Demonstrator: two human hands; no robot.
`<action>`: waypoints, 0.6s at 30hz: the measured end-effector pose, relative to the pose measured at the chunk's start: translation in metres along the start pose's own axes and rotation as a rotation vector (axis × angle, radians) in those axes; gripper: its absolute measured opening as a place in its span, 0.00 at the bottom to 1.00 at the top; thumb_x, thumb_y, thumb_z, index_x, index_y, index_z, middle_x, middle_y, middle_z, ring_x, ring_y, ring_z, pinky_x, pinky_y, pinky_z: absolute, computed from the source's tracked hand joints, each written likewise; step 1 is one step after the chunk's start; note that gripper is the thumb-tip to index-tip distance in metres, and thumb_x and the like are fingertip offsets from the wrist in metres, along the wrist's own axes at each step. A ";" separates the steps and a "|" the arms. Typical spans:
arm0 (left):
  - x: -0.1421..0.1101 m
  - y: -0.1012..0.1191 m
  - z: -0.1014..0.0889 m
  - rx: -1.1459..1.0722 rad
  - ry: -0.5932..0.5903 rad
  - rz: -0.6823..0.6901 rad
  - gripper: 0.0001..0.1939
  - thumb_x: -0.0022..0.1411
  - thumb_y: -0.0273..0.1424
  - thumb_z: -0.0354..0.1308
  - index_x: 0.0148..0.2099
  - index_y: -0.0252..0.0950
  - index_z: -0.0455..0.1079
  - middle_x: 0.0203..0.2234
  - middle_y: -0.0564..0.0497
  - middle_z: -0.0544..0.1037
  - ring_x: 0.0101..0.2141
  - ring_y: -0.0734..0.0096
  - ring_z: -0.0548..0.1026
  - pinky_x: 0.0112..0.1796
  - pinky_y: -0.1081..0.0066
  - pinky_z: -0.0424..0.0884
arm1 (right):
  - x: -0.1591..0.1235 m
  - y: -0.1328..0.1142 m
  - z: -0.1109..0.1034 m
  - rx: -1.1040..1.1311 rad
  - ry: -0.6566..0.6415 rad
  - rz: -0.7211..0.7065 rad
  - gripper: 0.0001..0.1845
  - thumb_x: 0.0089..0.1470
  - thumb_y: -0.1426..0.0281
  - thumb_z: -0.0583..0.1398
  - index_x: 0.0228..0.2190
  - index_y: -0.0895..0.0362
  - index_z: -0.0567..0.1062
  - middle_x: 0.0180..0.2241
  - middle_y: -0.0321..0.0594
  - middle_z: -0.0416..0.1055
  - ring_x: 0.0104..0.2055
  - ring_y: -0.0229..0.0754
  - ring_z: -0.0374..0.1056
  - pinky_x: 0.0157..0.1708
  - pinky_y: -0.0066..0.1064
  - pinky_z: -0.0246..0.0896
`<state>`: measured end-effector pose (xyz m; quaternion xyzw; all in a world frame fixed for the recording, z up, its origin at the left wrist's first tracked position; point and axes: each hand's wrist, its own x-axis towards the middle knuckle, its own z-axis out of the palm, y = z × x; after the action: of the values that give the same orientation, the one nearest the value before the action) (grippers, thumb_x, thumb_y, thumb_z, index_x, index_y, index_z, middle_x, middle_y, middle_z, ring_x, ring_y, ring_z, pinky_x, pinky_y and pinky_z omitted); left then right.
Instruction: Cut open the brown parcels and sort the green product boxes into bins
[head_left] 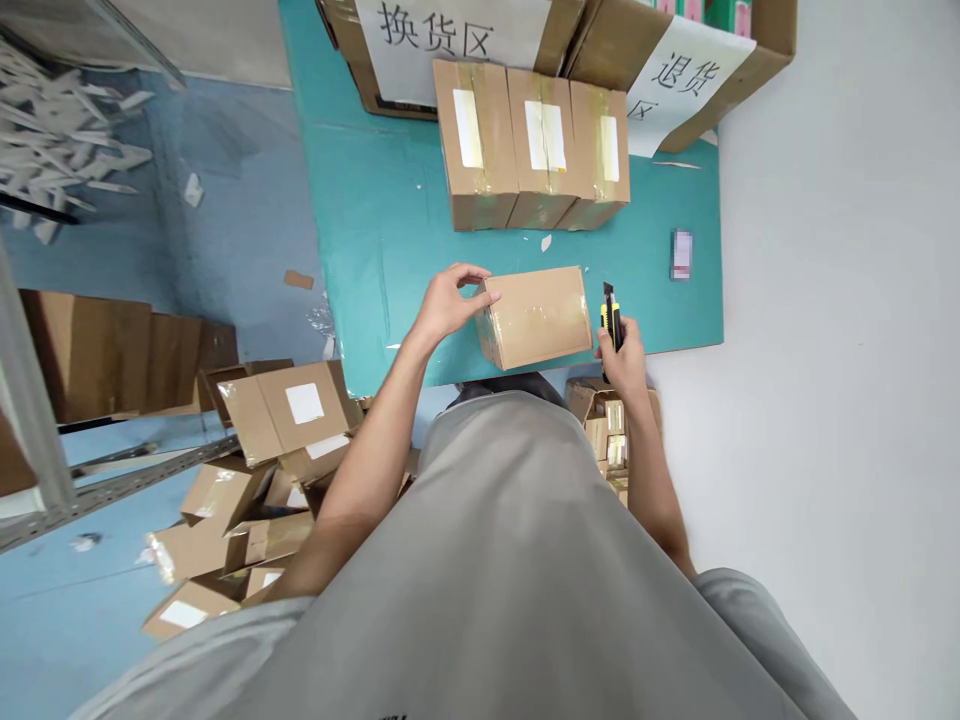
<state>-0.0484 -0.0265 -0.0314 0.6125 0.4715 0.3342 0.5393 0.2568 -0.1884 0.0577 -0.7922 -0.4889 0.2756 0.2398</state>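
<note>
On the near part of the green table lies a cardboard box with clear tape on its left end. My left hand grips the box's left end, thumb on the top face and fingers at the far corner. A black and yellow box cutter is held in my right hand, just right of the box and pointing away from me. The cutter does not touch the box. Whether its blade is out is too small to tell.
Three taped boxes with white labels stand in a row beyond. Behind them are large cartons with paper signs. A small card lies at the right. Opened boxes pile up on the floor at left, near a metal rack.
</note>
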 end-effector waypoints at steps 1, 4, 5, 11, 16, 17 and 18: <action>0.000 -0.002 0.001 -0.013 0.006 0.001 0.20 0.57 0.37 0.78 0.51 0.37 0.84 0.50 0.43 0.87 0.51 0.55 0.85 0.61 0.51 0.79 | -0.010 -0.009 0.003 0.017 -0.013 -0.009 0.32 0.75 0.47 0.54 0.64 0.57 0.72 0.41 0.43 0.83 0.31 0.44 0.79 0.39 0.36 0.76; 0.000 -0.004 0.000 -0.035 0.010 0.001 0.19 0.56 0.36 0.78 0.49 0.37 0.84 0.48 0.44 0.87 0.49 0.56 0.85 0.59 0.53 0.81 | -0.039 -0.042 0.022 0.006 -0.156 -0.053 0.32 0.78 0.53 0.53 0.73 0.55 0.69 0.46 0.45 0.87 0.31 0.45 0.81 0.42 0.38 0.79; 0.001 -0.004 -0.001 -0.041 0.005 -0.004 0.19 0.55 0.36 0.78 0.48 0.37 0.84 0.47 0.44 0.87 0.48 0.56 0.85 0.58 0.54 0.81 | -0.046 -0.054 0.030 -0.036 -0.213 -0.081 0.32 0.78 0.55 0.53 0.75 0.54 0.68 0.47 0.46 0.87 0.34 0.47 0.83 0.45 0.39 0.80; 0.006 -0.001 -0.004 -0.077 -0.010 -0.029 0.23 0.50 0.43 0.82 0.44 0.37 0.83 0.43 0.44 0.88 0.45 0.54 0.86 0.56 0.53 0.82 | -0.051 -0.090 0.069 -0.252 -0.333 -0.184 0.35 0.77 0.62 0.51 0.78 0.60 0.66 0.63 0.54 0.83 0.57 0.58 0.84 0.59 0.45 0.78; 0.004 0.000 -0.001 -0.089 0.009 -0.035 0.23 0.50 0.45 0.81 0.43 0.37 0.83 0.43 0.45 0.88 0.45 0.54 0.86 0.56 0.53 0.82 | -0.042 -0.099 0.071 -0.331 -0.355 -0.196 0.34 0.78 0.64 0.50 0.78 0.58 0.67 0.64 0.53 0.83 0.53 0.56 0.85 0.57 0.44 0.78; 0.004 0.000 -0.001 -0.088 0.014 -0.037 0.23 0.50 0.44 0.81 0.43 0.37 0.83 0.43 0.45 0.88 0.45 0.54 0.85 0.56 0.53 0.82 | -0.042 -0.102 0.070 -0.349 -0.361 -0.192 0.34 0.78 0.64 0.50 0.78 0.58 0.67 0.63 0.52 0.84 0.53 0.56 0.85 0.57 0.43 0.78; 0.003 0.000 -0.001 -0.087 0.018 -0.039 0.22 0.50 0.43 0.81 0.43 0.37 0.83 0.43 0.45 0.88 0.46 0.54 0.85 0.56 0.53 0.82 | -0.042 -0.105 0.070 -0.367 -0.367 -0.186 0.34 0.77 0.64 0.51 0.78 0.58 0.66 0.63 0.52 0.84 0.53 0.56 0.85 0.58 0.43 0.78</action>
<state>-0.0478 -0.0233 -0.0315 0.5761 0.4730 0.3496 0.5675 0.1273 -0.1762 0.0831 -0.7109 -0.6365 0.2983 0.0238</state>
